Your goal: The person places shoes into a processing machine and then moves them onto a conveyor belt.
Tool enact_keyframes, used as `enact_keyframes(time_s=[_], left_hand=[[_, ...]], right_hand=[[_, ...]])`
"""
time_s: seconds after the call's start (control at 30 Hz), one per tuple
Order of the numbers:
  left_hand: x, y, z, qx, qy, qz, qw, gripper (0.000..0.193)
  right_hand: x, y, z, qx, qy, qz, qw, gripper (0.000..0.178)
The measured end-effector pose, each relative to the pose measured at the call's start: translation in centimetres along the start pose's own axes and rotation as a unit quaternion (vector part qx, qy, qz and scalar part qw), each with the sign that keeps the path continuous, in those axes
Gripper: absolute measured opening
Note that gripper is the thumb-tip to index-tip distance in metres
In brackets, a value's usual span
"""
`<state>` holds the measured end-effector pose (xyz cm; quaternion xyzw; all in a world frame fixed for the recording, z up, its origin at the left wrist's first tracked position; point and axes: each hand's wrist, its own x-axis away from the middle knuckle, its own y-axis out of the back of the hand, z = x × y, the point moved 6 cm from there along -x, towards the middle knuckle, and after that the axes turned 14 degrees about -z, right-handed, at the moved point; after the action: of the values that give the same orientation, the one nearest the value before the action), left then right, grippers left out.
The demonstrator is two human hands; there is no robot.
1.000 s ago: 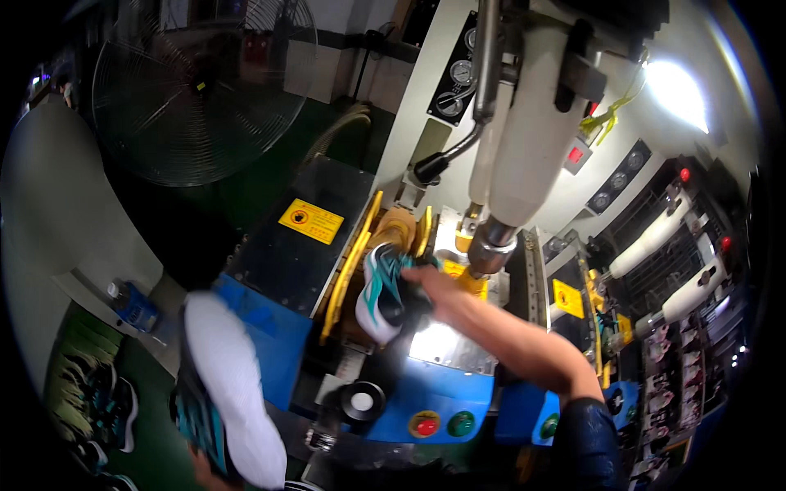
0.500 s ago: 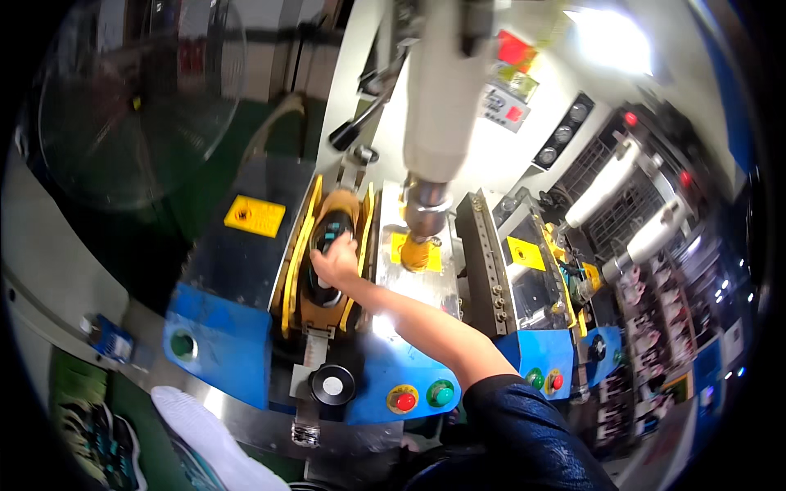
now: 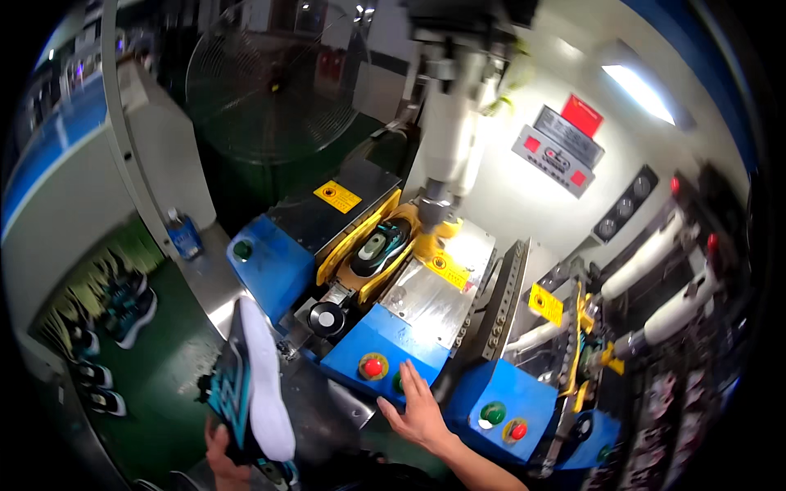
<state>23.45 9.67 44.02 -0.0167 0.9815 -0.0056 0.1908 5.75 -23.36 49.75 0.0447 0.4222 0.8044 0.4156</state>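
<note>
My left hand [image 3: 223, 460] is closed around the heel end of a dark sneaker [image 3: 233, 393] with teal stripes, whose white sole [image 3: 266, 385] is turned to the right. My right hand [image 3: 419, 411] has its fingers stretched out over the blue front panel [image 3: 344, 356]. Its fingertips partly cover a green button [image 3: 399, 381]; whether they press it I cannot tell. Left of that hand is a red button [image 3: 373, 367]. Another dark sneaker [image 3: 383, 248] lies sole-down between yellow pads [image 3: 358, 237] in the press. A yellow-tipped press head [image 3: 438, 233] stands beside it.
A second press station with a blue panel [image 3: 524, 397] stands to the right. Several sneakers [image 3: 135, 317] sit low at the left, by a bottle with a blue label [image 3: 185, 237]. A large round fan [image 3: 274, 86] is behind. A black knob [image 3: 326, 319] juts out below the pads.
My right hand has left the sneaker between the pads and moved to the green button. My left hand has come into view with its sneaker. The view has swung left.
</note>
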Motion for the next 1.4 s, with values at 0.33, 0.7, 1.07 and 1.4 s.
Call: enact_keyframes(time_s=[0.33,0.7,1.07,1.4], left_hand=[[14.2,-1.0,-12.0,0.152,0.321,0.138,0.925,0.076],[4.8,8.1,-8.1,0.232,0.262,0.043,0.936,0.046],[-4.9,13.9,-2.0,0.143,0.321,0.083,0.932,0.040],[2.2,2.8,-5.1,0.410,0.335,0.481,0.699,0.047]], right_hand=[[14.0,-5.6,7.9,-0.729,-0.293,0.332,0.523,0.069],[20.8,-14.0,9.4,-0.323,-0.276,0.243,0.872,0.061],[18.0,-27.9,8.5,-0.150,-0.296,0.167,0.928,0.062],[35.0,-0.7,13.3,-0.353,-0.374,-0.121,0.849,0.053]])
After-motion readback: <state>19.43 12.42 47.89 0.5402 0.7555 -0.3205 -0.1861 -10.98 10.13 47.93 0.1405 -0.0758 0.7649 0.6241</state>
